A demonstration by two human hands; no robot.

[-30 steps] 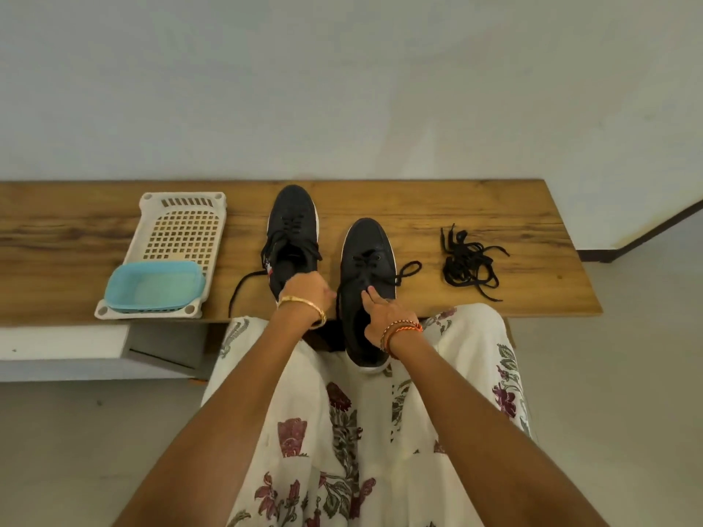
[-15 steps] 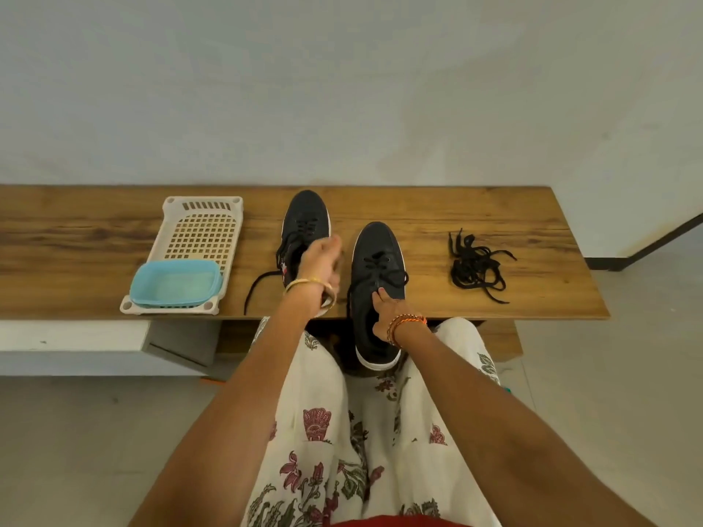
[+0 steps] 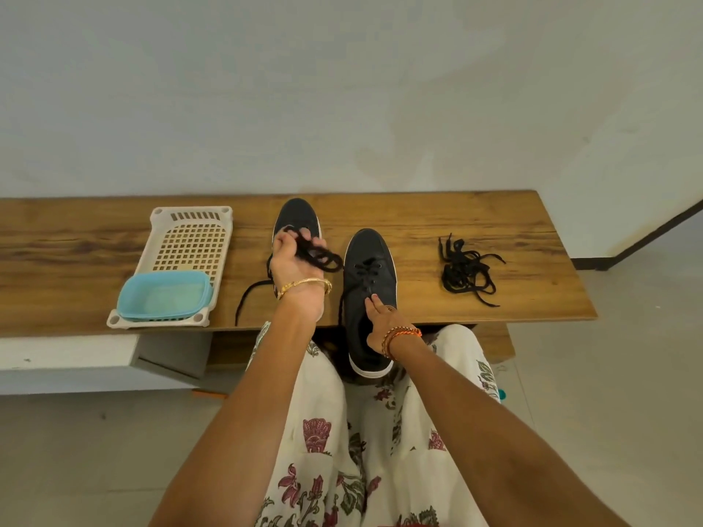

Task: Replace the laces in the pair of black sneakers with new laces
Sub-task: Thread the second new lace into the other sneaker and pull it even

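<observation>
the left hand [image 3: 295, 260] is raised over the left sneaker [image 3: 296, 218], palm turned up, fingers curled round a loose bunch of black lace [image 3: 317, 252]. that lace runs down and to the right, toward the eyelets of the right sneaker [image 3: 371, 283], so my guess is it is the old lace being drawn out of that shoe. a second lace end [image 3: 247, 298] trails off the near side of the left sneaker and over the bench [image 3: 513, 294] edge.

the right hand [image 3: 384, 321] rests on the right sneaker near its opening, thumb and 1 finger laid along the tongue side; it seems to steady the shoe, though whether the fingers pinch anything i cannot tell.

both sneakers lie with toes away from the person, long axes running front to back, the right 1 hanging partly off the near edge above the lap. the pile of spare laces [image 3: 466, 271] sits well to the right of the right sneaker, nearer the right hand than the left.

the coming pull turns on this: the lace leaves the eyelets leftward and upward toward the left hand, across the shoe's long axis, so the right hand must hold the shoe against sliding sideways.

on the left stands a white basket [image 3: 190, 241] with a blue tub [image 3: 163, 298] on its near end.
</observation>
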